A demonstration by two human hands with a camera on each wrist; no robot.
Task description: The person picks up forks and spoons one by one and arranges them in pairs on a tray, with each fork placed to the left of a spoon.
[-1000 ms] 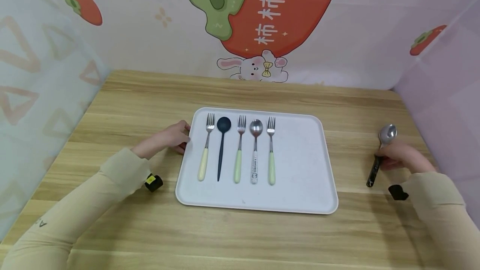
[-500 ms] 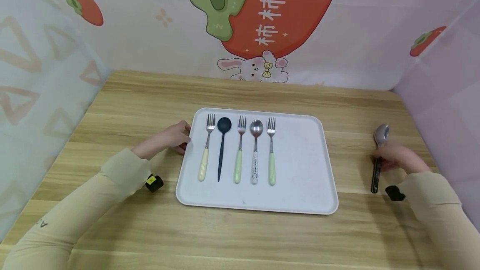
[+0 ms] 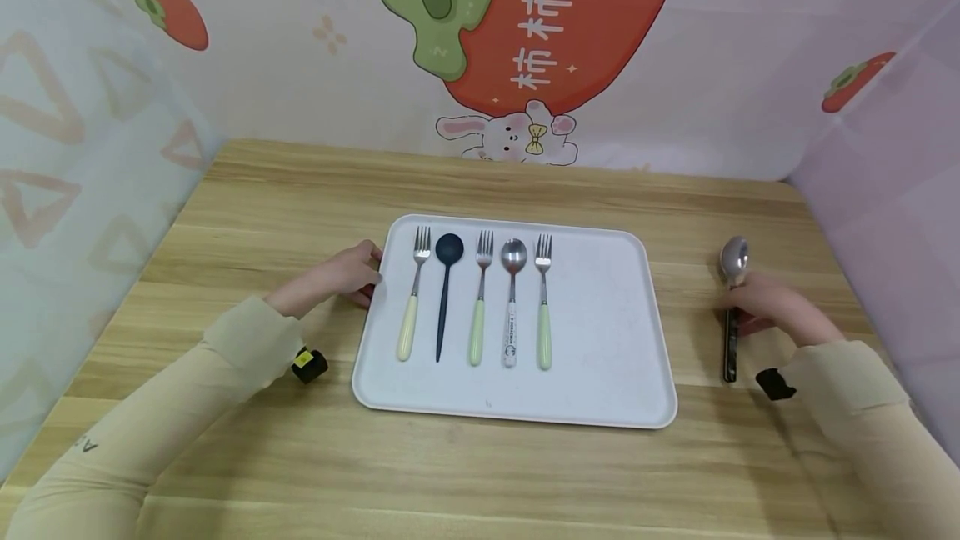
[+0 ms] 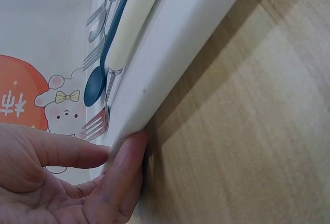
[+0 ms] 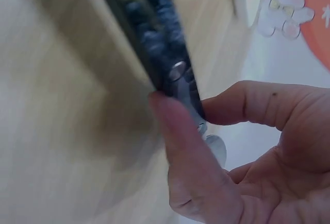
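Note:
My left hand (image 3: 352, 272) pinches the left rim of the white tray (image 3: 600, 315), thumb and fingers on either side of the edge in the left wrist view. A metal spoon with a dark patterned handle (image 3: 731, 352) is pinched between thumb and fingers of my right hand (image 3: 761, 302), to the right of the tray, bowl pointing away. On the tray, a cream-handled fork (image 3: 407, 327), a black spoon (image 3: 448, 250), a green-handled fork (image 3: 477, 332), a spoon with a printed white handle (image 3: 513, 255) and another green-handled fork (image 3: 544, 336) lie side by side.
The tray lies on a wooden table (image 3: 480, 482). Bare tray surface shows right of the last fork. Printed cloth walls (image 3: 262, 65) stand behind and at both sides. A black object with a yellow mark (image 3: 309, 365) is below the left cuff.
My right hand has moved left toward the tray with the spoon, which has turned from slanted to nearly straight. The left hand and tray stay in place.

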